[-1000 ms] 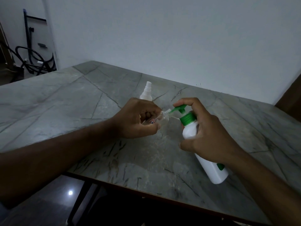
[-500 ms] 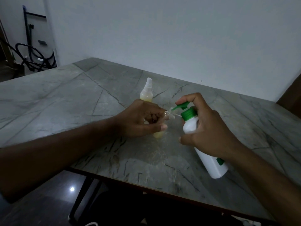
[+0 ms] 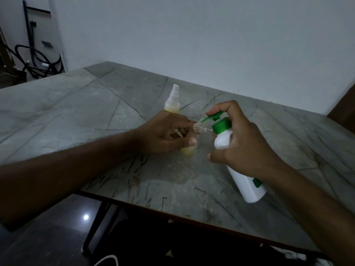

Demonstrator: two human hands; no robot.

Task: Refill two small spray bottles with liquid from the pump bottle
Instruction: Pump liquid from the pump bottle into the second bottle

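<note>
We hold the open spray bottle [image 3: 187, 149] in our left hand [image 3: 163, 133], fingers wrapped round it, above the marble table [image 3: 76, 116]. Our right hand [image 3: 244, 148] grips the tilted pump bottle [image 3: 244, 181], forefinger on its green pump head [image 3: 214, 117], nozzle at the bottle's mouth. A capped spray bottle [image 3: 172, 101] stands just behind

A grey veined marble counter [image 3: 80, 112] fills the dim room, backed by a plain pale wall [image 3: 192, 35]. Far left of the fingers, black hoses [image 3: 32, 58] hang coiled by a doorway. Below, a dark glossy floor [image 3: 57, 237] reflects one light spot [image 3: 86, 217].
</note>
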